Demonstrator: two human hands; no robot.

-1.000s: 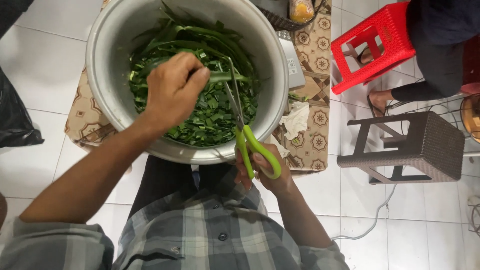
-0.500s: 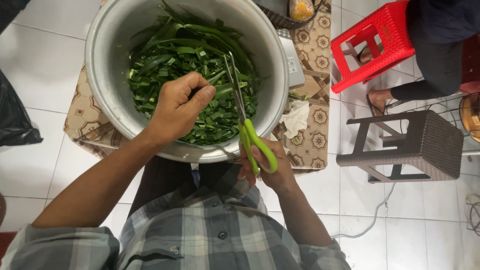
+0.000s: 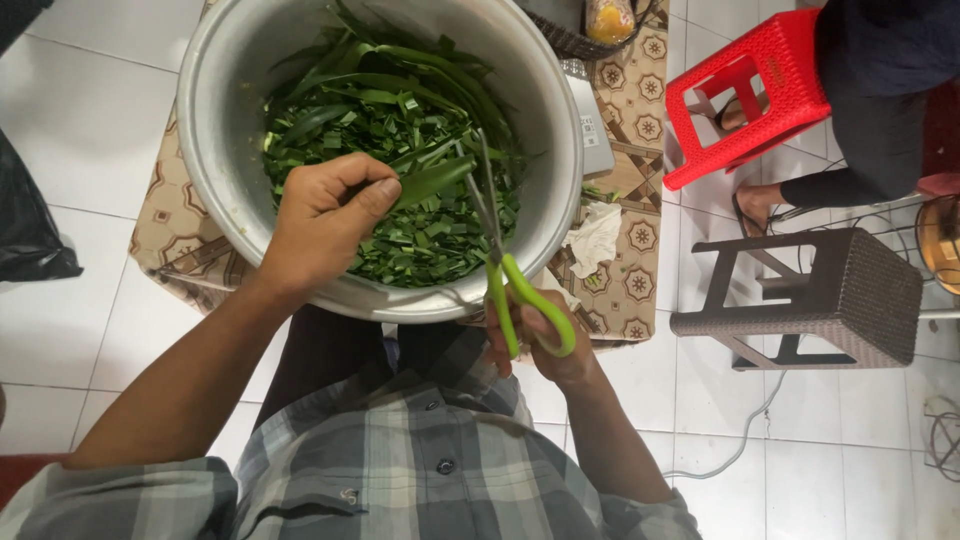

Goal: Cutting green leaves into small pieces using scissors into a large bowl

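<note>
Leaf strip (image 3: 432,180) is being pinched taut by left hand (image 3: 325,225) over the metal basin (image 3: 215,170), so the green-handled scissors (image 3: 500,265) gripped in right hand (image 3: 540,340), blades nearly closed, are dropping cut pieces inside.

Big bowl (image 3: 215,150) of dull brushed metal, smooth, faintly shiny on the rim. Inside, glossy green leaves (image 3: 400,160), cut pieces smooth and waxy. Scissors (image 3: 505,270) with bare steel blades and bright green, glossy plastic handles, held in the right hand (image 3: 545,345); one leaf strip pinched in the left hand (image 3: 325,225). Patterned mat (image 3: 630,250) under the bowl, matt, cloth-like. Crumpled white paper (image 3: 597,237) at the mat's right edge. Floor (image 3: 80,120) of glossy white tiles. Red stool (image 3: 745,95) of shiny moulded plastic; brown stool (image 3: 860,295) of rough woven wicker. Checked shirt (image 3: 420,470) of soft matt cloth.
</note>
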